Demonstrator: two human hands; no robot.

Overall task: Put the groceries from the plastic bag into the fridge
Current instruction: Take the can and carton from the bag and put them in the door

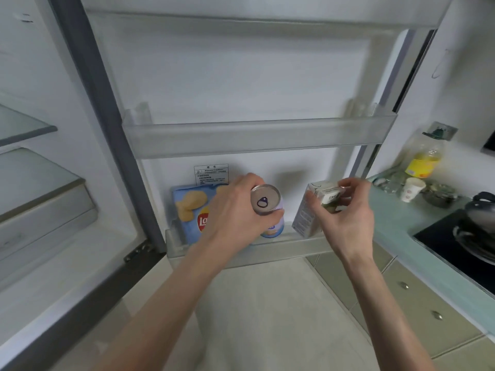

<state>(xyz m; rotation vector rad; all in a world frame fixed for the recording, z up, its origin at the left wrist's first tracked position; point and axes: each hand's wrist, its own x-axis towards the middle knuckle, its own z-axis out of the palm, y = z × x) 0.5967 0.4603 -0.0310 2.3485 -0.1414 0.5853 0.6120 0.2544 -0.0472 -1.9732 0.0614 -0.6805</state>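
Observation:
The fridge door stands open in front of me, with its lowest door shelf (267, 251) at hand height. A blue bag of chips (188, 210) stands in that shelf at the left. My left hand (235, 207) grips a silver-topped drink can (265, 200), held upright in the shelf beside the chips. My right hand (348, 210) pinches the top of a small grey carton (308, 215), which leans in the right part of the same shelf. The plastic bag is out of view.
A bare door shelf (257, 135) sits above, another higher up. Glass shelves and a drawer (40, 199) of the fridge interior lie at the left. At the right, a counter (401, 223) holds an oil bottle (426, 156), a paper cup (412, 188) and a pan (479, 223) on a stove.

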